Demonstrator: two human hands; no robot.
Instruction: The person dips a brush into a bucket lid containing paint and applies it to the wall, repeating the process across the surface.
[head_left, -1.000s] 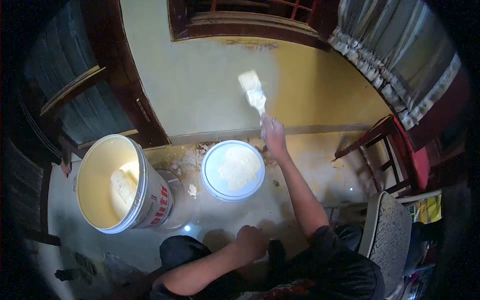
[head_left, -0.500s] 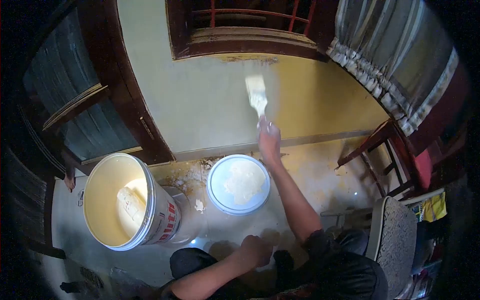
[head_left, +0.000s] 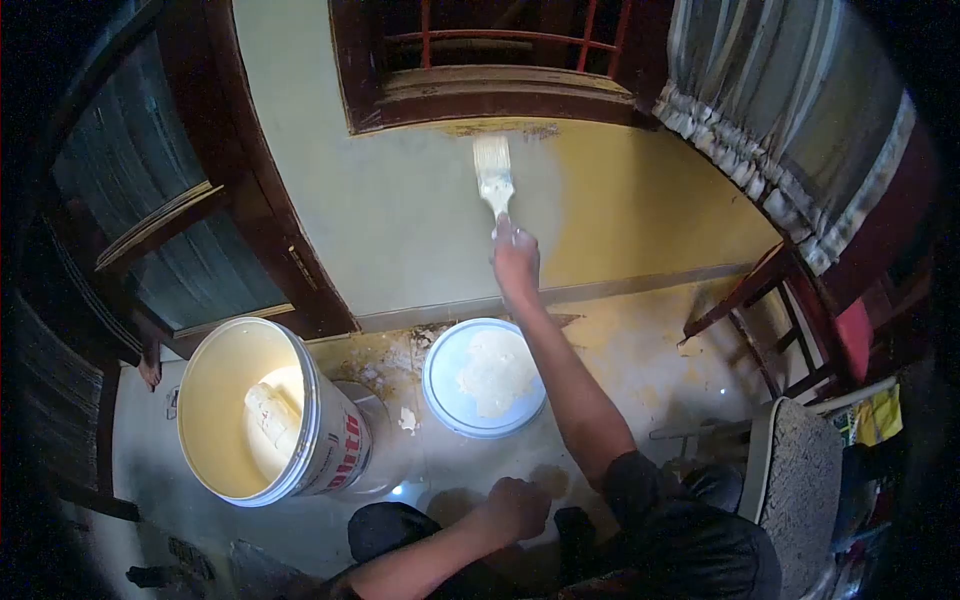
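Observation:
My right hand is closed around the handle of a wide paintbrush. The bristles, coated in pale paint, are up against the wall just below the window frame. My left hand is curled into a fist low in front of me, with nothing showing out of it. Below my right forearm lies a round, light-blue lid with a puddle of cream paint on it. To the left stands a large bucket with cream paint inside. A paint-coated, roughly cylindrical object rests in it.
The wall is pale on the left and yellow-ochre on the right. A dark wooden door stands left, a curtain hangs upper right. A wooden chair and a grey-seated chair are right. Another person's foot shows far left.
My right hand and the paintbrush have moved left and slightly up along the wall. The left hand stays in its fist. The whole view has shifted slightly.

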